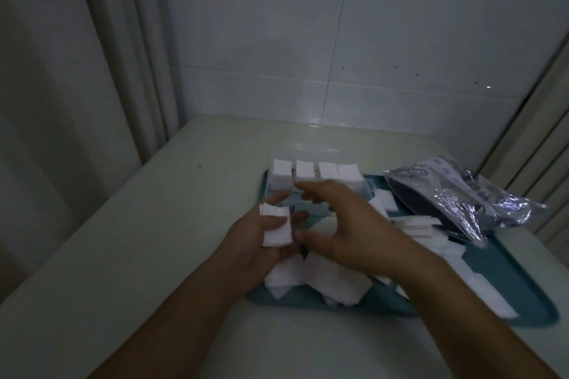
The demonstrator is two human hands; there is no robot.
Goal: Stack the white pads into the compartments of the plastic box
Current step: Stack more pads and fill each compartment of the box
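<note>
My left hand point(246, 251) lies palm up over the tray's left edge, holding a small stack of white pads point(275, 226) between thumb and fingers. My right hand point(351, 231) hovers just to its right with fingers spread and nothing in it. Behind both hands stands the plastic box point(311, 183), its back row of compartments filled with upright white pad stacks point(304, 174). Its nearer compartments are partly hidden by my hands. Loose white pads point(326, 281) lie heaped on the tray below my hands, and more are spread to the right.
A teal tray point(498, 268) holds the box and pads on a pale table point(154, 224). A crinkled silver and dark plastic bag point(468, 194) lies at the tray's right rear. A tiled wall stands behind, a curtain to the left.
</note>
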